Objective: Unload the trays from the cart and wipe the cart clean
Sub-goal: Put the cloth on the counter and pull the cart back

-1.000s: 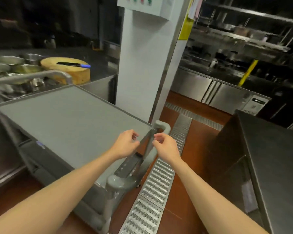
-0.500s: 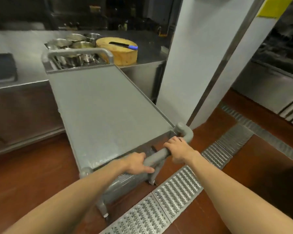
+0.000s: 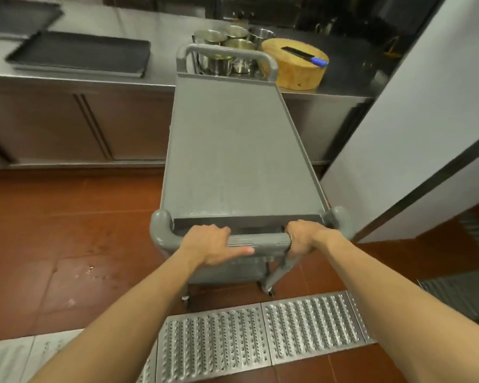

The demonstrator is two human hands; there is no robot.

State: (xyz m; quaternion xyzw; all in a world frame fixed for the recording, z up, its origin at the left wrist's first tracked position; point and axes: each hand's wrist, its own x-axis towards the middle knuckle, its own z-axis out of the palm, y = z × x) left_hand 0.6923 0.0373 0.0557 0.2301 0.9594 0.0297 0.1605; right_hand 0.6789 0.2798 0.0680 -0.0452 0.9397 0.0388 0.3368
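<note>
A grey cart (image 3: 238, 150) stands lengthwise before me, its bare top shelf pointing at the steel counter (image 3: 161, 40). Both hands grip its near handle bar (image 3: 257, 241): my left hand (image 3: 209, 244) on the left part, my right hand (image 3: 304, 237) at the right end. Two dark trays lie on the counter at the far left: one flat tray (image 3: 80, 53) and a second tray (image 3: 17, 15) behind it, partly cut off by the frame.
Several steel pots (image 3: 230, 51) and a round wooden chopping block (image 3: 296, 67) with a blue-handled knife (image 3: 306, 56) sit on the counter behind the cart's far handle. A white pillar (image 3: 415, 120) rises at the right. A metal drain grate (image 3: 260, 333) crosses the red tile floor near my feet.
Both hands went from just touching the handle to gripping it. The cart has swung round and now points straight at the counter, and the trays have come into view at the left.
</note>
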